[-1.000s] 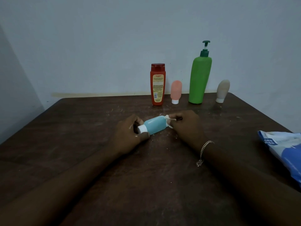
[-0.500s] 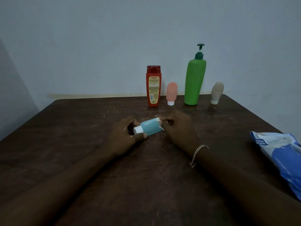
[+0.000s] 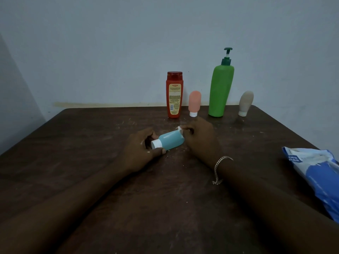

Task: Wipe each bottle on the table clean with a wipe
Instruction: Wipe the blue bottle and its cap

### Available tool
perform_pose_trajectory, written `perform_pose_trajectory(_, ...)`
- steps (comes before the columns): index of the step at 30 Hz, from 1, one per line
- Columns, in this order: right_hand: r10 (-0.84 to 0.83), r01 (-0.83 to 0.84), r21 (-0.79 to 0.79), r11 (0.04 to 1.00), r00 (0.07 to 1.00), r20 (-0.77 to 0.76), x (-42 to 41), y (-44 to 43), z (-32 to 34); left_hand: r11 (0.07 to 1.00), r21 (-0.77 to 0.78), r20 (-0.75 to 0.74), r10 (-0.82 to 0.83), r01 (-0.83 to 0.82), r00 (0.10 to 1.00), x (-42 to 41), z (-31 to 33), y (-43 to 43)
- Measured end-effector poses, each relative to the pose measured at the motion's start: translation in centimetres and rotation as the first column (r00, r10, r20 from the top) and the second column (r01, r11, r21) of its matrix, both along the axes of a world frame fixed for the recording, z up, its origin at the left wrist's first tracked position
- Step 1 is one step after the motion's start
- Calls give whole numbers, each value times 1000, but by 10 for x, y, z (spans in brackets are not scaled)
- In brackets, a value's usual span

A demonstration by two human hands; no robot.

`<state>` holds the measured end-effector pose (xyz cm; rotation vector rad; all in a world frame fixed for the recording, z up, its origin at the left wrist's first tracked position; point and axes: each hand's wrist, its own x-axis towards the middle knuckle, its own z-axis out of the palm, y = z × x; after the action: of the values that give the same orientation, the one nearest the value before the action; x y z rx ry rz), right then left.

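A small teal bottle with a white cap lies tilted over the middle of the dark table. My left hand grips its cap end. My right hand pinches a small white wipe against the bottle's far end; most of the wipe is hidden by my fingers. At the back stand a red bottle, a pink tube, a tall green pump bottle and a beige tube.
A blue and white wipes pack lies at the table's right edge. White crumbs dot the tabletop around my hands. A pale wall stands right behind the row of bottles.
My right hand has kept rubbing the wipe over the teal bottle's far end, with a bit of wipe now showing on top. My left hand still holds the cap end.
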<state>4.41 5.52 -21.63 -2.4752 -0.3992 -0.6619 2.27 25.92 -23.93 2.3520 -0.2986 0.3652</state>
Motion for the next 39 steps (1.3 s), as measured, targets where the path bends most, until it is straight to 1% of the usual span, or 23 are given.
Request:
perform_pose_trajectory(3, 74, -74, -115, 991, 997, 2, -10, 12, 0, 1000, -5, 19, 4, -3, 1000, -1, 1, 0)
perform_pose_trajectory(5, 88, -92, -175, 980, 996, -27, -13, 8, -4, 1000, -15, 9, 5, -5, 1000, -1, 1, 0)
perform_pose_trajectory(7, 66, -72, -149, 986, 997, -40, -9, 0, -2, 1000, -11, -1, -1, 1, 1000, -1, 1, 1)
perform_pose_trajectory(9, 33, -35, -90, 995, 999, -28, -6, 0, 2, 1000, -1, -7, -5, 5, 1000, -1, 1, 0)
perform_pose_trajectory(10, 36, -37, -89, 995, 999, -21, -6, 4, 5, 1000, 5, -2, -3, 3, 1000, -1, 1, 0)
perform_pose_trajectory(12, 94, -94, -148, 984, 996, -9, -12, 17, 7, 1000, 14, 23, 3, -3, 1000, -3, 2, -1)
perform_pose_trajectory(14, 169, -172, -202, 964, 985, -31, -20, 22, 4, 1000, 16, 40, 5, -6, 999, -3, 2, -2)
perform_pose_trajectory(16, 201, -209, -220, 953, 978, -58, -21, 13, 2, 1000, 15, 36, 3, -4, 999, -4, 3, -2)
perform_pose_trajectory(19, 139, -144, -157, 977, 989, -43, -10, -1, 2, 1000, 18, 18, -9, 9, 1000, -5, 4, -1)
perform_pose_trajectory(21, 120, -120, -140, 983, 993, -10, -9, 4, 5, 999, 34, 24, -8, 8, 1000, -4, 4, -2)
perform_pose_trajectory(22, 141, -139, -142, 980, 990, 7, -12, 11, 7, 999, 38, 33, -6, 5, 999, -5, 4, -2)
perform_pose_trajectory(24, 234, -228, -142, 963, 972, 29, -19, 22, 6, 1000, 30, 44, -6, 5, 999, -5, 4, -2)
perform_pose_trajectory(26, 304, -299, -154, 942, 953, 4, -23, 22, 1, 1000, 27, 40, -8, 7, 999, -6, 5, -2)
perform_pose_trajectory(27, 304, -301, -165, 939, 953, -9, -22, 18, -1, 999, 35, 38, -4, 3, 999, -6, 5, -2)
perform_pose_trajectory(28, 286, -284, -160, 945, 958, -13, -20, 14, -1, 999, 37, 35, 2, -4, 999, -6, 4, -2)
perform_pose_trajectory(31, 201, -202, -60, 977, 979, -17, -12, 7, 0, 1000, 18, 30, 0, 0, 1000, -4, 3, -1)
perform_pose_trajectory(32, 167, -169, -51, 984, 985, -42, -11, 7, 1, 1000, 17, 22, -2, 2, 1000, -5, 3, -1)
perform_pose_trajectory(34, 102, -111, -102, 989, 990, -94, -10, 9, 2, 1000, 19, 14, -1, 0, 1000, -5, 3, -1)
perform_pose_trajectory(36, 81, -97, -208, 973, 993, -85, -12, 17, 4, 1000, 8, 11, 3, -3, 1000, -5, 3, -1)
perform_pose_trajectory(39, 181, -200, -277, 940, 979, -94, -21, 26, 3, 1000, -5, 5, 3, -3, 1000, -4, 2, -1)
